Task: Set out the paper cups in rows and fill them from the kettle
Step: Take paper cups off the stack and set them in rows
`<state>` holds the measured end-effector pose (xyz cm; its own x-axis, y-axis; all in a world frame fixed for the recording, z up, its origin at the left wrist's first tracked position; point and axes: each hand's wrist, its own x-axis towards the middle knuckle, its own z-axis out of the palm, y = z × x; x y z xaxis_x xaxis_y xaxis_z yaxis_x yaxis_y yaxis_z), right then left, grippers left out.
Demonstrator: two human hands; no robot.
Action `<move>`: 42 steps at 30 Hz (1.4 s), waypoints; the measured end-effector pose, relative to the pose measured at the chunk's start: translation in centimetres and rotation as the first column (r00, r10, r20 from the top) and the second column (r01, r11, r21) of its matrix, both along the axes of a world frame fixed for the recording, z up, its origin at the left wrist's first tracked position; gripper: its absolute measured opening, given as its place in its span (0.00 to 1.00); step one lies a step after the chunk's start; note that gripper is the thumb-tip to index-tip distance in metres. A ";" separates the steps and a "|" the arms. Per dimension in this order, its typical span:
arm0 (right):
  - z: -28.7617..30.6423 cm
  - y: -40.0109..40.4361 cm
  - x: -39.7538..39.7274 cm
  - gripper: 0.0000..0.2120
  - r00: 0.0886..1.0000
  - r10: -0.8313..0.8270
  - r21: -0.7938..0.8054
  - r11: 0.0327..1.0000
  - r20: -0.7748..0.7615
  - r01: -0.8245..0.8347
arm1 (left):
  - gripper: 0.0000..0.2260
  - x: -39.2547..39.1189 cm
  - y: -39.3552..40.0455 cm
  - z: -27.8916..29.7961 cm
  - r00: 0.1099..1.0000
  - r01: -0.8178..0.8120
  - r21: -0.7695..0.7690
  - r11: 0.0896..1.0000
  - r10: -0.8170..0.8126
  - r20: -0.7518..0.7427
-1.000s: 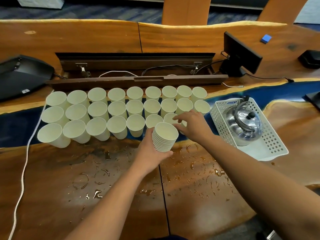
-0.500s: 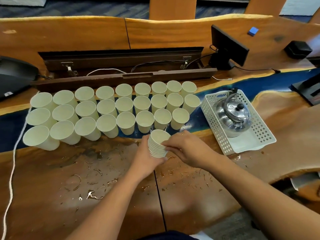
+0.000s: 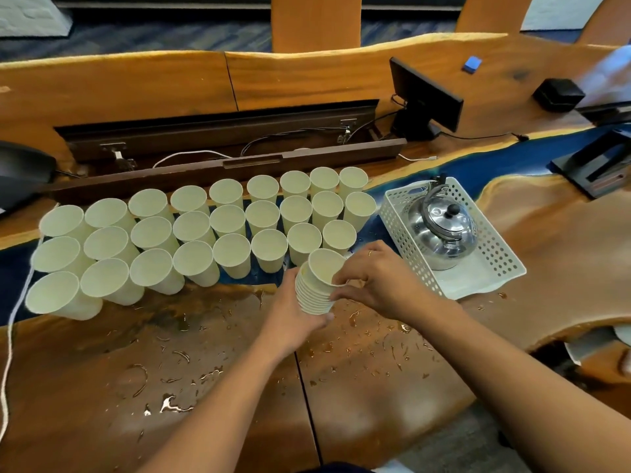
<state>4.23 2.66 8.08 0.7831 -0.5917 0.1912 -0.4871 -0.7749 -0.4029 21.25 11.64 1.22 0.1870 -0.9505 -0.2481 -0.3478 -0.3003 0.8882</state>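
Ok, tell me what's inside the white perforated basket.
The white perforated basket holds a shiny steel kettle with a black lid knob, its handle upright, standing toward the far end. The near end shows bare basket floor. Whatever lies under the kettle is hidden, and so is its water level.

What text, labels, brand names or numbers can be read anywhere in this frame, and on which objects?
None is legible.
Pale paper cups set out in rows: plain, no print visible.
Shiny steel kettle in the white perforated plastic basket: no marking visible.
Small black monitor: seen from behind, nothing readable.
Black device at the left edge: nothing readable.
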 end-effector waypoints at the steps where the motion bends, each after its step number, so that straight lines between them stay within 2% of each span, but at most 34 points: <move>1: -0.1 0.0 -0.1 0.09 1.000 0.002 0.026 1.000 0.008 -0.003 | 0.39 -0.1 0.1 -0.1 1.000 -0.002 0.005 1.000 0.002 -0.013; 4: 0.0 -0.5 -0.5 0.10 0.994 -0.055 0.043 0.998 0.094 0.051 | 0.39 -0.3 0.1 -0.2 1.000 -0.002 0.008 1.000 0.003 -0.016; 10: 2.1 -2.7 -2.0 0.12 0.904 -0.318 -0.015 0.942 0.286 0.336 | 0.40 0.0 0.0 -0.1 1.000 -0.010 0.016 1.000 0.010 -0.012; 12: 1.8 -3.7 -3.0 0.12 0.886 -0.393 -0.015 0.912 0.246 0.409 | 0.40 -0.2 0.0 -0.1 1.000 -0.010 0.022 1.000 0.010 -0.023; 17: -3.0 -5.9 -5.8 0.12 0.831 -0.555 -0.026 0.831 0.037 0.556 | 0.41 -0.8 0.3 -0.3 1.000 0.020 0.023 1.000 -0.019 -0.016; 22: -7.2 -5.8 -6.2 0.10 0.855 -0.497 -0.031 0.867 -0.149 0.498 | 0.41 -1.2 0.6 -0.5 0.999 0.035 0.038 0.999 -0.035 0.007; 28: -8.8 -6.8 -5.2 0.12 0.860 -0.443 -0.009 0.890 -0.254 0.455 | 0.41 -1.0 0.4 0.0 1.000 0.021 0.042 0.999 -0.022 0.012; 42: -8.9 -9.0 -3.6 0.11 0.860 -0.406 -0.011 0.906 -0.309 0.423 | 0.40 -0.4 0.3 0.2 0.999 -0.032 0.034 0.999 0.031 0.041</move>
